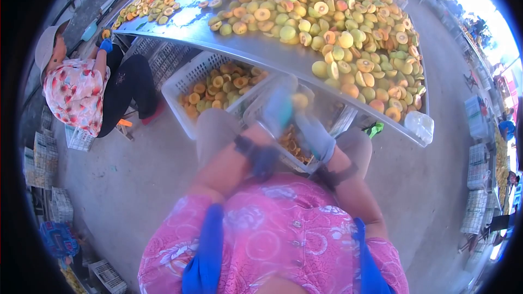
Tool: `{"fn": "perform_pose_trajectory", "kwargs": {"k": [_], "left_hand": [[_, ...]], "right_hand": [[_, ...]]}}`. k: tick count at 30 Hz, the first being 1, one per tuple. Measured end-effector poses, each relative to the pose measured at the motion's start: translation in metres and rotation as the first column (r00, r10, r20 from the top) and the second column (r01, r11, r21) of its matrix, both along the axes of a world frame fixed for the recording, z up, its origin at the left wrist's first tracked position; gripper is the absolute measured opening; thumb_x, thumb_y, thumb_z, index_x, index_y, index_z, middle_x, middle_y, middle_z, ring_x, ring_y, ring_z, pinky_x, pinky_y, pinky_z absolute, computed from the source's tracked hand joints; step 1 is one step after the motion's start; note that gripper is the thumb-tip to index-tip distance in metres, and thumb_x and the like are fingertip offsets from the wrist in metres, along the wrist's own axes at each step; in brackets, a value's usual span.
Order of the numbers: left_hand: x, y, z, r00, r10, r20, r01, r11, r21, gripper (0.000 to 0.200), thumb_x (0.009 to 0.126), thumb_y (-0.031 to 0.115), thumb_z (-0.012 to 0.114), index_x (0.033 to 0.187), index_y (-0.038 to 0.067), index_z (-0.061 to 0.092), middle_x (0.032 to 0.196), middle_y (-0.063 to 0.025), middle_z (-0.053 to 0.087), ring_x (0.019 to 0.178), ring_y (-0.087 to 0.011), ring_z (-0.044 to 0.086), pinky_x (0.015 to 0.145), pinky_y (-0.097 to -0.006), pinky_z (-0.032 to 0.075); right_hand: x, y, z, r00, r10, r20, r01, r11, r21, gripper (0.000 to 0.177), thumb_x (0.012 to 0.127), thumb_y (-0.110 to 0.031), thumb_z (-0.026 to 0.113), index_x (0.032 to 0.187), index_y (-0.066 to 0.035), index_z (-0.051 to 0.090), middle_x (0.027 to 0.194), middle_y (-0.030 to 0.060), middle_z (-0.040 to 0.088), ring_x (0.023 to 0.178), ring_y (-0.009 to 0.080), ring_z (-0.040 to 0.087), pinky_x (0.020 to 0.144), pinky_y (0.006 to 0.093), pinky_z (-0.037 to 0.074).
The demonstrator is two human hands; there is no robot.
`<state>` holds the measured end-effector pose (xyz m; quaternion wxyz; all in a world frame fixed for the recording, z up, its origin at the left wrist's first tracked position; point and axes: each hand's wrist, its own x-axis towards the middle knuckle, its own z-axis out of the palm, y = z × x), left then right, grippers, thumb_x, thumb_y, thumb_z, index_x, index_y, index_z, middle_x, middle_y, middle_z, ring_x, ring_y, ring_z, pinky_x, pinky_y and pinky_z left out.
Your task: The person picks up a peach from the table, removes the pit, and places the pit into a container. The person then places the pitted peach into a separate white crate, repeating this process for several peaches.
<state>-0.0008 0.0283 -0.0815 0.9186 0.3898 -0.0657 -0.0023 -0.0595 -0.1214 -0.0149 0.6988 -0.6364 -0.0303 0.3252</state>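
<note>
Working at a fruit (300, 100), left hand (278, 110) and right hand (315, 133) close together, grips unreadable; next seems to need steadiness.

pink s/s top (289, 239) w/ pale swirl & flower print, small round btns (296, 223) down front. blue straps (204, 250) both sides. r hand (279, 106): pale glove w/ teal, blurred. l hand (315, 133): pale blue-grey glove. dk bands (338, 176) on both forearms. greyish trousers (357, 149).
</note>
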Motion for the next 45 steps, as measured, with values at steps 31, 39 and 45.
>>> {"fn": "perform_pose_trajectory", "kwargs": {"k": [31,39,45], "left_hand": [[0.042,0.047,0.098,0.908,0.166,0.384,-0.384,-0.035,0.923,0.042,0.091,0.031,0.060,0.126,0.008,0.056,0.123,-0.0143,0.060,0.115,-0.0327,0.057,0.101,-0.0383,0.044],[0.153,-0.058,0.049,0.984,-0.138,0.111,-0.143,-0.244,0.959,0.068,0.076,0.033,0.068,0.134,0.004,0.048,0.139,-0.0219,0.047,0.127,-0.0363,0.049,0.105,-0.0405,0.040],[0.131,-0.035,0.076,0.978,-0.158,0.138,-0.152,-0.079,0.985,0.060,0.078,0.032,0.069,0.127,0.001,0.052,0.124,-0.0188,0.059,0.116,-0.0322,0.057,0.096,-0.0370,0.046]], "right_hand": [[0.012,-0.018,-0.044,0.734,0.163,-0.659,0.385,0.699,0.602,0.034,0.102,-0.050,0.041,0.093,-0.019,0.053,0.060,-0.0071,0.037,0.038,0.0058,0.029,0.034,0.0240,0.022],[0.009,-0.017,-0.035,0.839,-0.047,-0.543,0.358,0.798,0.484,0.035,0.101,-0.049,0.044,0.099,-0.016,0.054,0.060,-0.0079,0.037,0.040,0.0074,0.031,0.035,0.0240,0.023],[0.004,-0.026,-0.023,0.858,-0.070,-0.509,0.356,0.795,0.491,0.034,0.100,-0.050,0.046,0.102,-0.017,0.054,0.063,-0.0058,0.041,0.044,0.0082,0.036,0.038,0.0224,0.028]]}}
